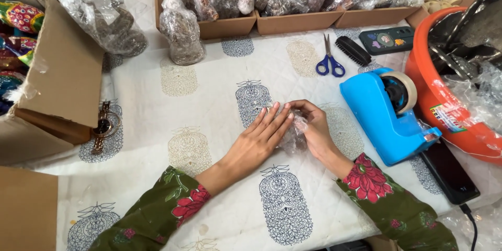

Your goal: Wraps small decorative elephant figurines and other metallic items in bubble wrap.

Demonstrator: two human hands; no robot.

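Note:
A small packet wrapped in clear plastic [294, 135] lies on the white quilted cloth with printed motifs [209, 104], near the middle of the table. My left hand [260, 138] lies flat with its fingers stretched out, pressing on the packet's left side. My right hand [312, 125] curls over the packet from the right, its fingers pinching the plastic. Both sleeves are green with red flowers. The packet's contents are dark and mostly hidden by my fingers.
A blue tape dispenser [387, 112] stands right of my hands, an orange tub [444, 115] beyond it. Blue-handled scissors [329, 63], a black brush [353, 50], cardboard trays of wrapped packets [293, 21], a wristwatch [104, 125], an open cardboard box [63, 78] and a black phone [449, 172] surround the area.

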